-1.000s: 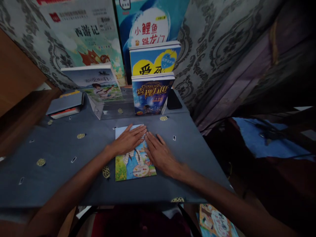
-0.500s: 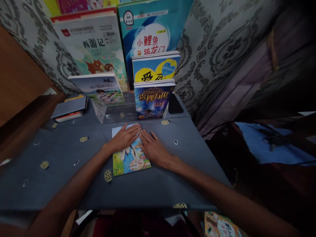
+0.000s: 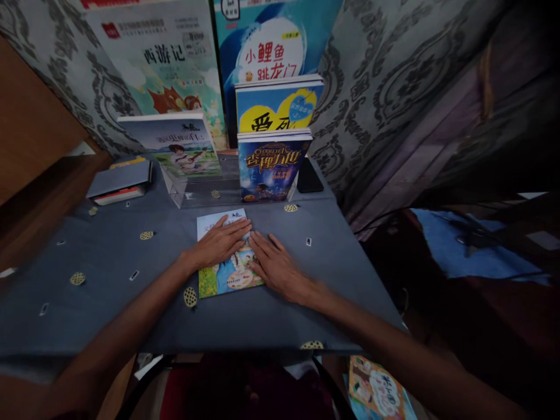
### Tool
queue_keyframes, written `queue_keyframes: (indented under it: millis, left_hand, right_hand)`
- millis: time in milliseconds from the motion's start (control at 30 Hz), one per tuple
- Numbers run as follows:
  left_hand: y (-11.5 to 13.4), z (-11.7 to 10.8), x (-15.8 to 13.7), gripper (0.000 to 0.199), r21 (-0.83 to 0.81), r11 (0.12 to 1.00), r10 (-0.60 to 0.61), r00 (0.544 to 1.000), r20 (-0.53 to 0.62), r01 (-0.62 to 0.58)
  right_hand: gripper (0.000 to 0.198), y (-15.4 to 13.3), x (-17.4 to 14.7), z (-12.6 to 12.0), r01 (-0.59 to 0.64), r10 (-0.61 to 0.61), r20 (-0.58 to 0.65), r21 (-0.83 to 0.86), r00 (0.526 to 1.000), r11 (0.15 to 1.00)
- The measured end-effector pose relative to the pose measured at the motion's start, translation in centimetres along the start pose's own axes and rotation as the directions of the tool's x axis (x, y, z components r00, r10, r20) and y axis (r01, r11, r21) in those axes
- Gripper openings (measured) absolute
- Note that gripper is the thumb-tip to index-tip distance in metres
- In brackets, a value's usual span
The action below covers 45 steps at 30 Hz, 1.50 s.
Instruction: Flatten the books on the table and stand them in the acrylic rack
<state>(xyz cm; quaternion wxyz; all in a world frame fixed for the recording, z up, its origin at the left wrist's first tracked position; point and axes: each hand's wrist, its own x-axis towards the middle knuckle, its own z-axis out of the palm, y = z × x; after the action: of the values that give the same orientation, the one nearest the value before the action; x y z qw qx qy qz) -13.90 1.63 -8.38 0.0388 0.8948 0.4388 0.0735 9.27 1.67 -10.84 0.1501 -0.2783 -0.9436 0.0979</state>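
A thin illustrated picture book (image 3: 209,282) lies flat on the dark cloth, its pale top edge away from me. Across the upper part of its cover rests my left hand (image 3: 221,240), palm down with the fingers stretched out. My right hand (image 3: 279,265) lies flat over the cover's right side, fingers extended, the fingertips of both hands nearly meeting. Neither hand grips anything. Much of the cover picture and part of the title are hidden under them.
Behind stands a clear display rack (image 3: 199,195) holding a landscape-cover book (image 3: 186,153), a dark blue book (image 3: 270,169) and several others. A black phone (image 3: 310,178) sits beside it. Stacked notebooks (image 3: 120,181) lie left. Below the table edge is an orange book (image 3: 378,388).
Both hands have slid a little toward me over the cover, so more of the title shows. The view has tilted slightly down.
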Motion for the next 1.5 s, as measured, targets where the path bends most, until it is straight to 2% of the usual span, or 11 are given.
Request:
queue_keyframes:
  millis: [333, 600, 833, 1500]
  left_hand:
    - [0.8, -0.1, -0.4, 0.051, -0.005, 1.0, -0.011, 1.0, -0.002, 0.011]
    - [1.9, -0.3, -1.3, 0.051, -0.034, 0.999, 0.01, 1.0, -0.005, -0.011]
    - [2.2, -0.5, -1.4, 0.051, -0.026, 0.999, -0.023, 1.0, 0.014, 0.023]
    - [4.6, -0.5, -3.6, 0.049, -0.064, 0.995, 0.082, 0.997, -0.001, -0.082]
  right_hand:
    - [0.057, -0.2, -0.5, 0.2, 0.015, -0.015, -0.035, 0.01, 0.999, 1.0]
    - [0.055, -0.6, -1.3, 0.0, 0.024, -0.024, -0.026, 0.012, 0.999, 1.0]
    - [0.055, -1.1, -1.7, -0.5, 0.019, -0.019, 0.003, 0.023, 1.0, 1.0]
    - [0.056, -2.2, -4.8, -1.1, 0.068, -0.069, 0.006, 0.075, 0.998, 0.995]
